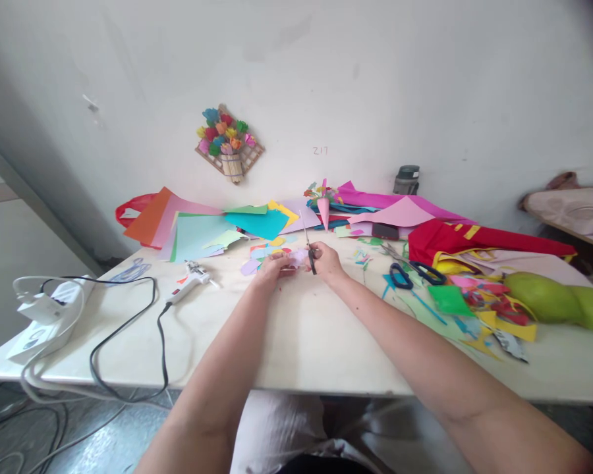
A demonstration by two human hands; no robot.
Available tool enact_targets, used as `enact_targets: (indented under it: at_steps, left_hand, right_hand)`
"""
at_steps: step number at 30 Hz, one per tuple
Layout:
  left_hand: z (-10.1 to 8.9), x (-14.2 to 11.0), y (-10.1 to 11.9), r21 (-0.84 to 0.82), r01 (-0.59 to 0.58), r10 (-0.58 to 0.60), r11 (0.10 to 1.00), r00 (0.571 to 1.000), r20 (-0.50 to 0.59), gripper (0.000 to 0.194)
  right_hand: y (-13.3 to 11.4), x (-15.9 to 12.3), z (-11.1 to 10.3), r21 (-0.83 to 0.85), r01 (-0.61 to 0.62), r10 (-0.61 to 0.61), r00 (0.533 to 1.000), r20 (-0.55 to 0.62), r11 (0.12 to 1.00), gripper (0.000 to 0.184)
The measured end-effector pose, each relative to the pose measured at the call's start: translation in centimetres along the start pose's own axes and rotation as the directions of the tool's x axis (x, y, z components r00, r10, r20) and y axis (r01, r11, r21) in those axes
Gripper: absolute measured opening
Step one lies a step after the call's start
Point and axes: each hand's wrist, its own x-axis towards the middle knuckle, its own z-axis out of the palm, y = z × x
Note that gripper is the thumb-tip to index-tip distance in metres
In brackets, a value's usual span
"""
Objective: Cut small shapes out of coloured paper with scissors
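Observation:
Both my arms reach out over the white table (306,336). My left hand (273,266) is closed on a small pale pink piece of paper (296,257), held just above the tabletop. My right hand (326,260) grips a pair of scissors (308,247), whose thin blades point up and away and meet the pink paper. Small coloured paper scraps (259,252) lie right behind my hands.
A white glue gun (190,282) with a black cord lies to the left, beside a white power strip (47,309). Coloured paper sheets (202,227) fan along the wall. Blue-handled scissors (415,273), paper offcuts, red fabric (464,240) and a green gourd-shaped object (558,299) crowd the right side.

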Motion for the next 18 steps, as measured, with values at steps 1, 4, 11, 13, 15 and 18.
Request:
enact_targets:
  at_steps: [1,4,11,13,15,18]
  left_hand:
    - [0.0,0.03,-0.1,0.005,-0.008,0.008,1.0,1.0,-0.003,0.018]
    - [-0.05,0.06,-0.19,0.021,-0.03,0.03,0.999,1.0,-0.003,0.019]
    - [0.1,-0.13,0.03,0.11,-0.035,0.03,0.993,0.999,0.043,0.017]
    - [0.1,-0.26,0.17,0.113,-0.043,0.035,0.993,0.997,0.073,0.018]
    - [0.06,-0.38,0.25,0.115,-0.047,0.036,0.992,0.995,0.098,0.019]
    - [-0.03,-0.45,0.15,0.117,-0.051,0.042,0.992,0.996,0.074,0.02]
  right_hand:
    - [-0.18,-0.1,0.02,0.032,-0.02,0.02,1.0,-0.01,0.999,0.028]
    - [-0.59,-0.27,-0.02,0.129,-0.066,0.067,0.998,-0.009,0.989,0.027]
    - [-0.12,0.25,-0.14,0.172,-0.068,0.067,0.998,0.012,0.983,0.028]
    - [0.12,0.39,-0.09,0.131,-0.042,0.044,0.999,-0.016,0.991,0.028]
    - [0.23,0.4,-0.04,0.094,-0.017,0.022,0.998,-0.055,0.995,0.028]
    - [-0.08,0.12,0.05,0.109,-0.021,0.028,0.998,-0.059,0.994,0.029]
